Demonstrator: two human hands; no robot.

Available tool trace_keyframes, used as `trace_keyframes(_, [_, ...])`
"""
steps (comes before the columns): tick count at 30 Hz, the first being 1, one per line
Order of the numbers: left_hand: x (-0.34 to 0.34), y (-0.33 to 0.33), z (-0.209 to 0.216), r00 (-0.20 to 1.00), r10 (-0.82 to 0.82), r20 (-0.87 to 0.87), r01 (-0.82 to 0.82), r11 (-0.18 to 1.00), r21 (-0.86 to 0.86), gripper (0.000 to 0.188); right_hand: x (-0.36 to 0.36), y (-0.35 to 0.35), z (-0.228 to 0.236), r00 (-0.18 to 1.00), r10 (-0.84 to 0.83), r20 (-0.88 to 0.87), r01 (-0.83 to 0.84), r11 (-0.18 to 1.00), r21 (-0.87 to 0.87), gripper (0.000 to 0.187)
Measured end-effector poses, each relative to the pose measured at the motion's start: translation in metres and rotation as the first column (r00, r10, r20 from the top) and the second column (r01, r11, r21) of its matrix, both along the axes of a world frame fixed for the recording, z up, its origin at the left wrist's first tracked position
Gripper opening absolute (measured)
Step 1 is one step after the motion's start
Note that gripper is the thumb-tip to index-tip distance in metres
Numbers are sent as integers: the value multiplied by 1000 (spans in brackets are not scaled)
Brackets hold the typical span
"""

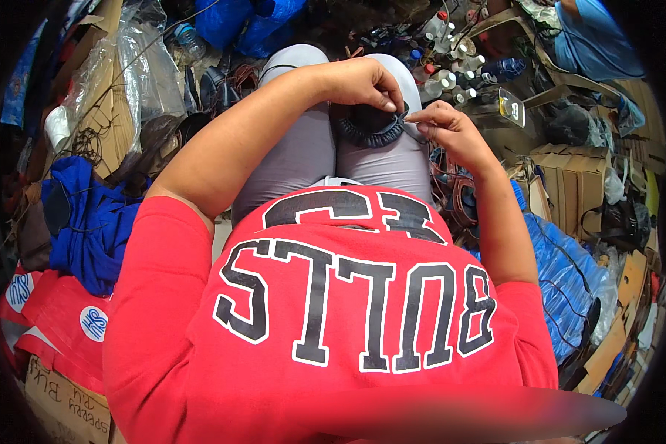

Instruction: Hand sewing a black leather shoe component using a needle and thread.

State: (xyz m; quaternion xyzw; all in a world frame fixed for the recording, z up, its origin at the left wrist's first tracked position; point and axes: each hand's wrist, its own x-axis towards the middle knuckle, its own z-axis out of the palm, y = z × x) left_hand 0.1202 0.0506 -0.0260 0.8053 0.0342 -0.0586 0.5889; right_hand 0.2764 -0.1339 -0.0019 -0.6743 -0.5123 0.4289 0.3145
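Note:
A black curved piece with a ridged, pleated edge (pixel 373 137) rests on my right thigh, close to the knee. I cannot make out its exact kind. My left hand (pixel 368 85) reaches over from the left and pinches its upper right edge between thumb and fingers. Right beside that spot is my right hand (pixel 451 132), its thumb and forefinger pressed together at the same edge. Whatever is between those fingertips is too small to name. Under the piece are my grey trousers (pixel 292 140).
Several small bottles with coloured caps (pixel 451 78) stand beyond my right knee. Cardboard (pixel 569 185) and blue plastic wrap (pixel 558 277) lie to the right. On the left are blue cloth (pixel 92 222), clear plastic sheeting (pixel 144 74) and a red bag (pixel 66 318). Blue plastic bags (pixel 248 26) lie ahead.

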Motion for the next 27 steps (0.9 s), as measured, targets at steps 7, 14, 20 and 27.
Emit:
trace_keyframes(7, [2, -1, 1, 1000, -15, 27, 10, 988, 152, 21, 13, 12, -21, 985, 89, -147, -85, 996, 29, 19])
trace_keyframes(14, [-5, -11, 11, 995, 89, -51, -78, 979, 186, 24, -19, 6, -7, 994, -46, 95, 27, 981, 192, 18])
trace_keyframes(20, [-51, -20, 15, 939, 289, 185, -341, 835, 432, 38, -33, -12, -1, 965, -148, 218, 74, 947, 314, 16])
trace_keyframes(27, [-75, -56, 14, 823, 440, 360, -558, 749, 359, 19, -46, -26, -10, 812, -172, 558, -95, 904, 416, 29])
